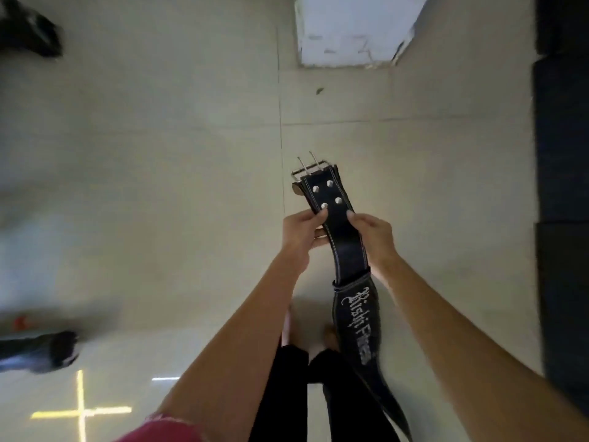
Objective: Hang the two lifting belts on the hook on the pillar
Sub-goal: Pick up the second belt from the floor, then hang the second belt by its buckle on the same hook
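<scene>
I hold one black leather lifting belt (342, 240) out in front of me over the tiled floor. Its metal double-prong buckle (308, 169) points away from me, with several silver rivets just behind it. My left hand (302, 231) grips the belt's left edge near the rivets. On the belt's right edge is my right hand (371, 234). The wide padded part with white lettering (358, 323) hangs down towards my legs. The base of a white pillar (350, 30) stands ahead at the top. No hook and no second belt are in view.
Beige floor tiles (191, 154) fill most of the view. Black rubber mats (562, 154) run along the right edge. Dark blurred objects lie at the top left (30, 30) and the lower left (41, 350). My feet and black trousers (302, 378) are below the belt.
</scene>
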